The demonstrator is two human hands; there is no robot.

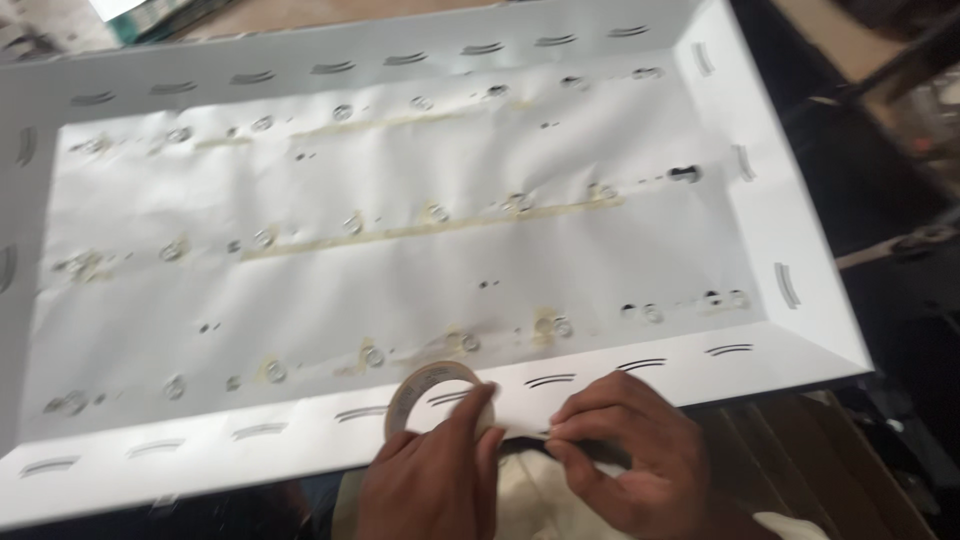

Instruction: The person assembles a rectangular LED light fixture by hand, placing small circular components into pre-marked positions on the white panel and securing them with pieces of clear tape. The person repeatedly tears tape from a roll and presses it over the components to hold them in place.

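White metal fills the head view: a big shallow tray (800,215) with slotted rims, a paper sheet (400,250) lying in its bed. Yellowish tape strips (440,228) already run across the upper and middle rows; the bottom row shows only short patches, so by my read more taping is left. Down at the bottom centre, the left hand (435,480) grips a tape roll (435,395) upright on the near rim, while the right hand (625,450) pinches the pulled-out tape end just beside it, fingers closed.
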